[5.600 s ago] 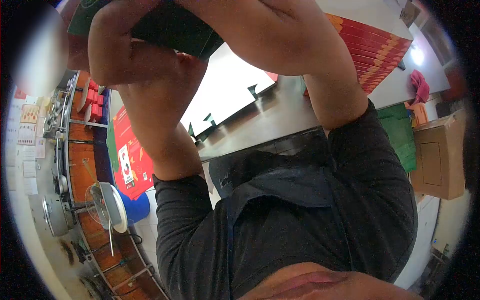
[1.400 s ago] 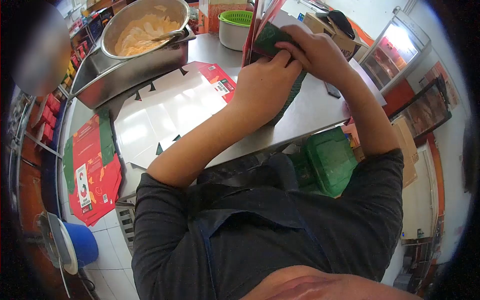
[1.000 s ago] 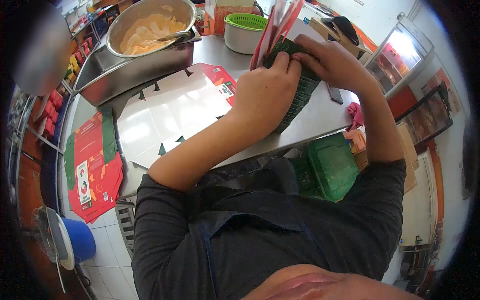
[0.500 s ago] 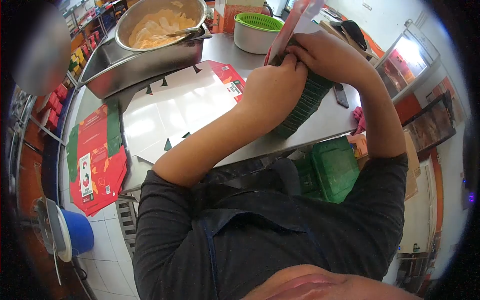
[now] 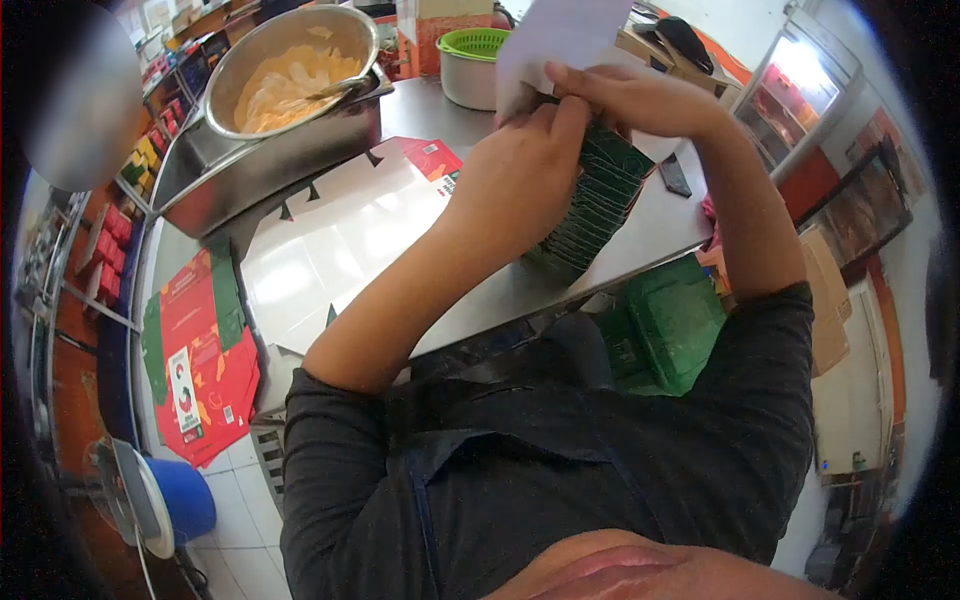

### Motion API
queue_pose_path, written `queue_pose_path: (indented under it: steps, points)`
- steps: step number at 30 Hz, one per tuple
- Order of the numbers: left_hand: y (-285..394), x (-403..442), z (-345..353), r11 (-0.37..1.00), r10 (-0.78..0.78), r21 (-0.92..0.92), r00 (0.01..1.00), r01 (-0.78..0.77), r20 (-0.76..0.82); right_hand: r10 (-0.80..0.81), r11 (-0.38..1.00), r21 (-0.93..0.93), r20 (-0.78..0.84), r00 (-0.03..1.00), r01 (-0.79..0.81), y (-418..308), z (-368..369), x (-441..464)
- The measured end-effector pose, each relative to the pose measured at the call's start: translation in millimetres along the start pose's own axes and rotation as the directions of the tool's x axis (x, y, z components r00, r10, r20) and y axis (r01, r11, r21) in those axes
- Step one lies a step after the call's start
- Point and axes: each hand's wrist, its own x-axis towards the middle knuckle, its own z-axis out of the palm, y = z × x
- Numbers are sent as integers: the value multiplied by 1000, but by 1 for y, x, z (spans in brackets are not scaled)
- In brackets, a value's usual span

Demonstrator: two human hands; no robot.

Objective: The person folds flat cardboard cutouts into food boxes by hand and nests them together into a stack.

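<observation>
My left hand (image 5: 525, 165) is closed, its fingertips on the lower part of a cardboard box blank (image 5: 565, 45) standing at the top of the view with its white side showing. My right hand (image 5: 645, 98) is closed on the same blank from the right side. Some fingertips are hidden behind the card and the other hand. Just below both hands sits a stack of folded green cardboard boxes (image 5: 590, 205), their edges in rows. To the left, flat box blanks (image 5: 340, 240) lie white side up on the steel table (image 5: 640, 235).
Red and green printed blanks (image 5: 205, 350) overhang the table's left edge. A metal bowl (image 5: 225, 95) of orange-cream mix with a utensil rests on a steel tray (image 5: 285, 170). Behind stand a pot with a green strainer (image 5: 470, 80). A dark flat object (image 5: 675, 177) lies right; a green crate (image 5: 670, 325) is below.
The blank in my hands has turned from nearly edge-on, red side showing, to its white face. My right thumb has shifted up along it. The whole view has swung slightly.
</observation>
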Motion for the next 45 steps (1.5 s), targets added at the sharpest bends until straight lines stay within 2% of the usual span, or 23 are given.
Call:
queue_pose_path:
  steps: [2, 3, 5, 6, 9, 10, 13, 16, 19, 22, 24, 26, 28, 29, 31, 34, 37, 41, 43, 45]
  points:
    - [9, 3, -6, 1000, -9, -14, 1000, 9, -5, 97, 995, 10, 119, 988, -99, 9, -31, -3]
    - [8, 3, -4, 1000, 5, 13, 1000, -5, -24, 16, 993, -113, -50, 999, -21, 32, -39, 5]
    - [5, 4, 0, 997, 36, 68, 997, -32, -62, -197, 921, -385, -337, 920, 56, 81, -48, 19]
    - [7, 5, 0, 994, 55, 95, 994, -46, -91, -40, 857, -487, -394, 918, -171, 13, -41, -17]
    - [9, 7, -3, 985, 89, 162, 981, -61, -170, -37, 848, -508, -341, 939, -151, 120, -30, 28]
    - [7, 8, -3, 985, 83, 164, 979, -53, -184, -99, 842, -525, -380, 920, -127, 116, -23, 27]
    - [2, 10, 2, 979, 67, 199, 983, -33, -169, -178, 764, -643, -271, 946, -40, 136, -36, 46]
    - [4, 10, 2, 968, 39, 252, 989, -2, -142, -96, 774, -633, -118, 988, 0, 104, -51, 37]
    - [4, 12, 2, 961, 19, 276, 994, 12, -108, -101, 814, -578, -47, 994, 55, 126, -58, 49]
    - [3, 13, 1, 967, 22, 255, 996, 2, -91, -35, 825, -565, 12, 999, 36, 114, -62, 38]
    - [4, 13, 1, 975, 26, 222, 996, -5, -89, -171, 814, -572, -75, 982, 97, 119, -53, 25]
    - [5, 13, 1, 984, 29, 179, 996, -13, -88, -155, 821, -565, -88, 984, 79, 126, -47, 25]
    - [0, 15, 5, 982, 95, 172, 987, -72, -130, 10, 838, -546, -27, 1000, -23, 135, -47, 36]
    - [-2, 15, 6, 980, 128, 170, 980, -102, -152, -13, 855, -518, -88, 996, -35, 140, -40, 35]
    - [0, 15, 3, 987, 78, 148, 990, -60, -115, -51, 887, -459, -210, 976, -53, 151, -28, 31]
    - [-1, 14, 5, 986, 83, 154, 987, -62, -136, -52, 873, -487, -83, 995, 5, 155, -31, 30]
    - [-2, 13, 9, 981, 108, 178, 980, -77, -169, -22, 890, -453, -137, 990, -43, 151, -26, 25]
    - [1, 13, 12, 969, 110, 238, 978, -66, -176, -27, 860, -509, -123, 992, -40, 159, -30, 35]
    - [0, 12, 13, 967, 115, 244, 981, -74, -159, -45, 862, -506, -155, 987, -40, 168, -24, 42]
    - [2, 11, 11, 962, 84, 269, 989, -48, -125, 6, 865, -496, -140, 990, -76, 162, -22, 44]
